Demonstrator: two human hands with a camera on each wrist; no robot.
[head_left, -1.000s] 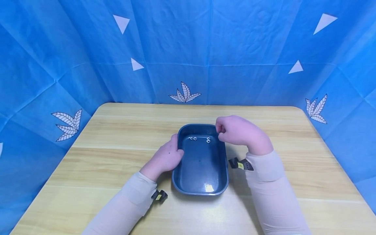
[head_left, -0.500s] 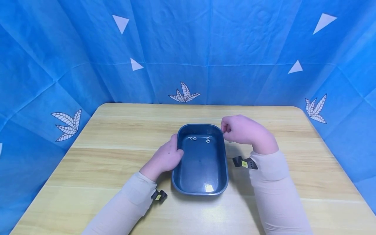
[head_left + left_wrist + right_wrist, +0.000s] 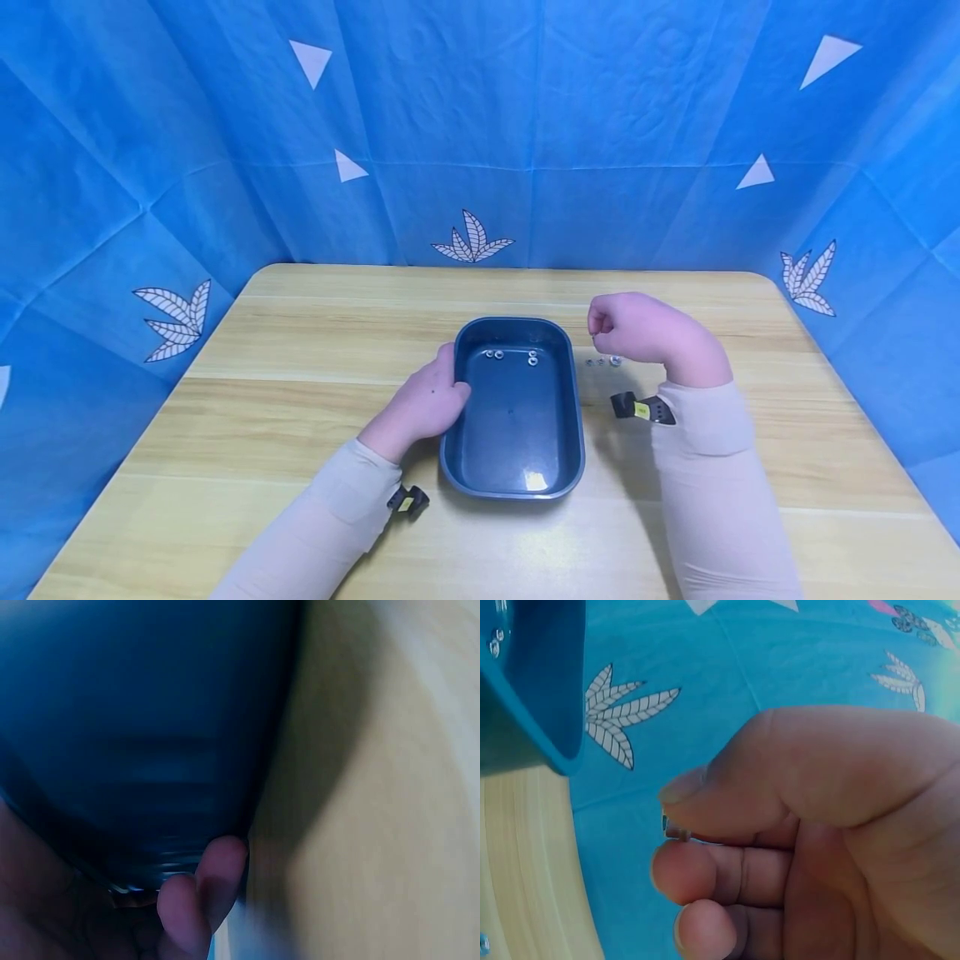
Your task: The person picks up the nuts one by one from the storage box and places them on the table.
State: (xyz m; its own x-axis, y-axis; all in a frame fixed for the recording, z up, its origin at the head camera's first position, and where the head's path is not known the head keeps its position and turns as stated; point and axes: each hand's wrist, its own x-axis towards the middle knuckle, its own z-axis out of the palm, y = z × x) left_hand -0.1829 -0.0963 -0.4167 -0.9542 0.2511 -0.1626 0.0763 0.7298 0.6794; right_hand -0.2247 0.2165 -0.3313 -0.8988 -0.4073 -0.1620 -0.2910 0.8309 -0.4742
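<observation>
My left hand [image 3: 423, 396] grips the left wall of a dark blue rectangular tray [image 3: 513, 497], thumb over the rim. In the left wrist view its fingers [image 3: 223, 874] lie against the tray's outer side. Several small metal nuts sit on the tray floor toward the far end, among them one pair [image 3: 494, 354] at left and another [image 3: 532, 358] at right. Right of the tray, my right hand [image 3: 645, 333] is raised above the table, thumb and forefinger pinching a small metal nut [image 3: 676, 828]. Just below that hand, three more nuts [image 3: 615, 361] lie in a row on the wood.
The tray stands mid-table on a light wooden tabletop [image 3: 285, 417]. A blue patterned cloth [image 3: 630, 100] hangs behind the table and along both sides. Each wrist wears a black strap, the right one [image 3: 643, 409] above the tabletop beside the tray.
My right hand has moved right, from over the tray's far right corner to above the table beside it, uncovering the row of nuts. The left hand and tray stay put.
</observation>
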